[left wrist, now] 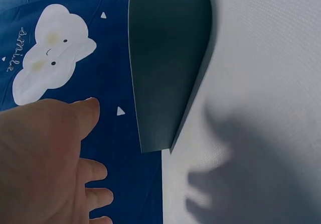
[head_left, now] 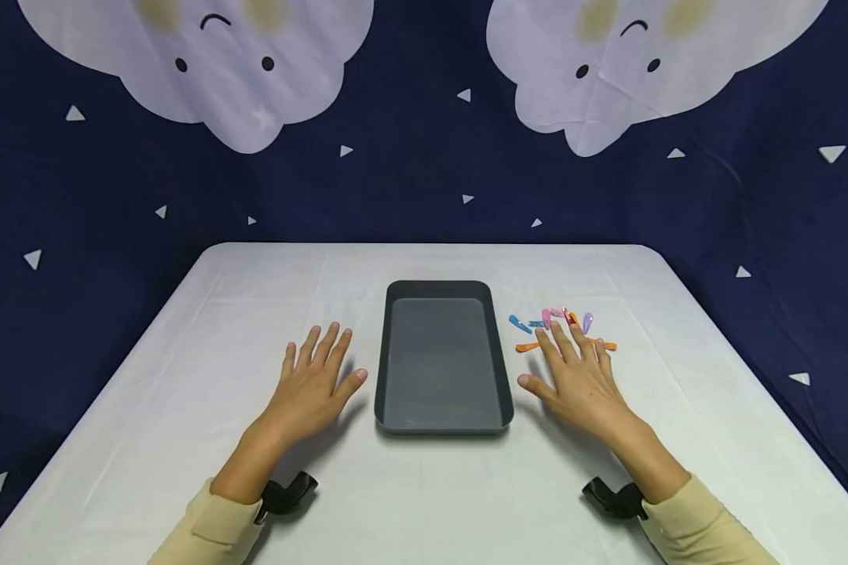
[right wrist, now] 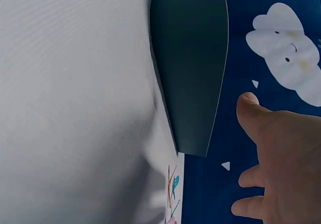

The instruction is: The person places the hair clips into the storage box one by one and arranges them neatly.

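A dark grey rectangular baking tray lies on the white table between the two hands. To its left, my left hand is spread palm down with straight fingers and holds nothing. On the other side, my right hand is spread likewise, its fingertips close to a loose group of small coloured hair clips. Among them are a blue clip, an orange clip, a pink clip and a purple clip. The right fingers partly hide some clips. In the wrist views, the tray's outer wall stands beside each thumb.
The white tablecloth covers a table with rounded far corners. Behind it hangs a dark blue curtain with clouds and small white triangles. Black wrist cameras sit under both forearms by the beige sleeves.
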`<state>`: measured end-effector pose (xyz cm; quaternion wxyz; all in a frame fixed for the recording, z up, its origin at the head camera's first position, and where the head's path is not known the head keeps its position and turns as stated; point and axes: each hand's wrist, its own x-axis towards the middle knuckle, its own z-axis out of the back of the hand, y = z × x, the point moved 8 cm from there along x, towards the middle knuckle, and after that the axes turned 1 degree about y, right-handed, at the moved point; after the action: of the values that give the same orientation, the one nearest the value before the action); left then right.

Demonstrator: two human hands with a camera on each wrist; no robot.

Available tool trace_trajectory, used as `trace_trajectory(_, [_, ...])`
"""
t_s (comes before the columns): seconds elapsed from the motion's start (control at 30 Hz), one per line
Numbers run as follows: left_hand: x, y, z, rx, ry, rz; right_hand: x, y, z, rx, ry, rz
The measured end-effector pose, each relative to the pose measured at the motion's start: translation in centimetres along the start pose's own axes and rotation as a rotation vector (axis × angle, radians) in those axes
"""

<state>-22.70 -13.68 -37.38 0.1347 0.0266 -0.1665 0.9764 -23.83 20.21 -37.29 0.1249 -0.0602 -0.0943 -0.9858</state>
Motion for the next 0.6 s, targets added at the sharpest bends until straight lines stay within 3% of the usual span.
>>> trace_trajectory(0.6, [0.66, -0.45, 0.03, -0.021, 0.0, -0.028, 0.68, -0.5, 0.21, 0.062, -0.071, 0.009])
